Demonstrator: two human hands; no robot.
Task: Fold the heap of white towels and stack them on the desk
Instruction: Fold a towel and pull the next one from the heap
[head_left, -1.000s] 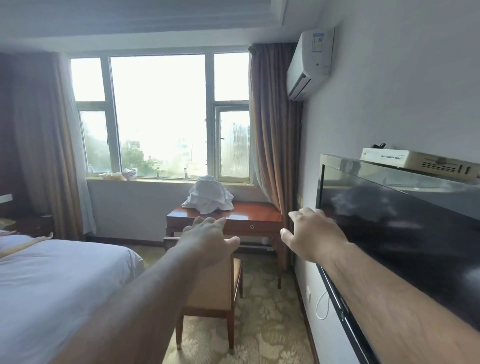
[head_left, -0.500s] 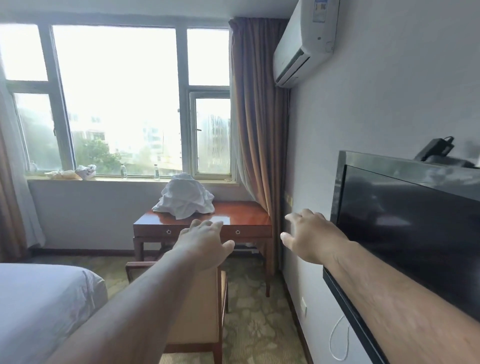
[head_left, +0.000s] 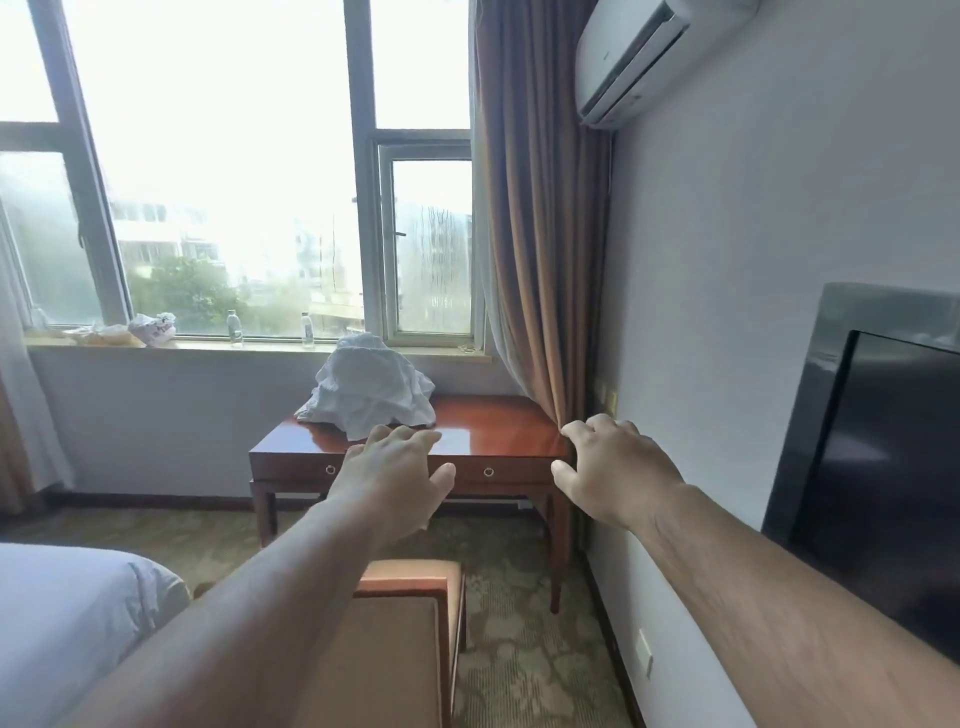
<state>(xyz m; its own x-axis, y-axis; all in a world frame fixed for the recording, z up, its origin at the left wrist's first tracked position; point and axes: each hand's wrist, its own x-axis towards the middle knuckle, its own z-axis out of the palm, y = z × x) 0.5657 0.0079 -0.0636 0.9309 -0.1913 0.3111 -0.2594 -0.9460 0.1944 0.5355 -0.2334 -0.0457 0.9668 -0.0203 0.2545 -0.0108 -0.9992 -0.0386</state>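
Note:
A crumpled heap of white towels (head_left: 369, 388) lies on the back left part of a glossy reddish wooden desk (head_left: 498, 431) under the window. Both my arms stretch forward in the air, well short of the desk. My left hand (head_left: 396, 475) hovers palm down with relaxed fingers, holding nothing, and overlaps the desk's front edge in the picture. My right hand (head_left: 613, 470) is also empty, its fingers loosely bent, in front of the desk's right corner.
A wooden chair (head_left: 410, 613) stands between me and the desk. A bed (head_left: 67, 608) is at lower left. A black television (head_left: 878, 467) hangs on the right wall. Brown curtains (head_left: 535, 234) hang by the desk. Bottles (head_left: 236, 328) stand on the windowsill.
I have moved closer to the desk; it and the towel heap appear larger. The chair has slid lower in view. Both hands stay outstretched and empty.

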